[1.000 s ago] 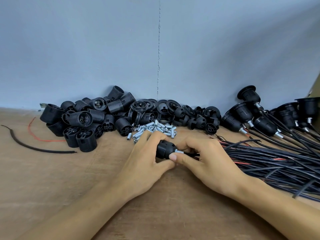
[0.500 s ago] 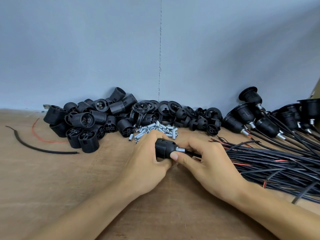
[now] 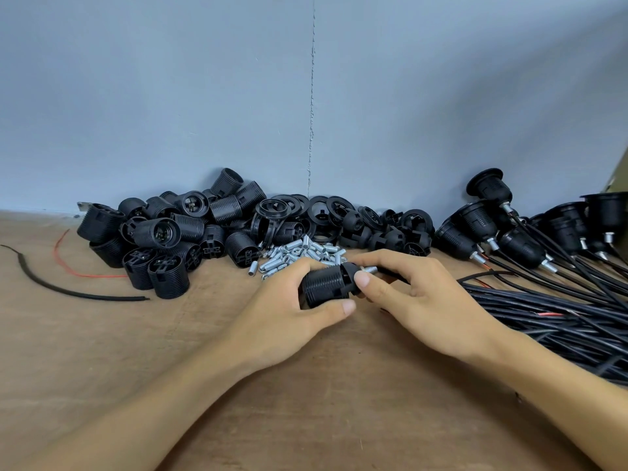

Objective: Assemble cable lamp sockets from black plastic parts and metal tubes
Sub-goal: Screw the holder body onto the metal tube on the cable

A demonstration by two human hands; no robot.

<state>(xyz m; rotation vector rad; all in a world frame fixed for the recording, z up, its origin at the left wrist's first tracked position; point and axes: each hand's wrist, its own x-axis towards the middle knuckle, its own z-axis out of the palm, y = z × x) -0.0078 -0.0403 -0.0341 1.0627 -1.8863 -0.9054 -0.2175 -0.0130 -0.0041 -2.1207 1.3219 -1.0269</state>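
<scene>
My left hand [image 3: 289,314] grips a black threaded socket body [image 3: 324,285] just above the wooden table [image 3: 102,351]. My right hand [image 3: 421,300] pinches the black cap [image 3: 351,271] at the socket's right end, thumb in front and fingers behind. A short metal tube [image 3: 370,269] sticks out of that cap to the right, and a black cable runs on from it behind my right fingers. Loose metal tubes [image 3: 299,253] lie in a small heap right behind my hands.
A pile of black socket bodies [image 3: 163,239] lies at the back left, rings and caps [image 3: 339,219] at the back middle. Finished sockets with cables [image 3: 509,239] sit at the right, their cable bundle [image 3: 560,317] spreading beside my right arm. A loose black wire [image 3: 68,290] lies at the left.
Both hands have lifted the socket slightly and turned it; more of the threaded body and the cap shows between my fingers than a second ago.
</scene>
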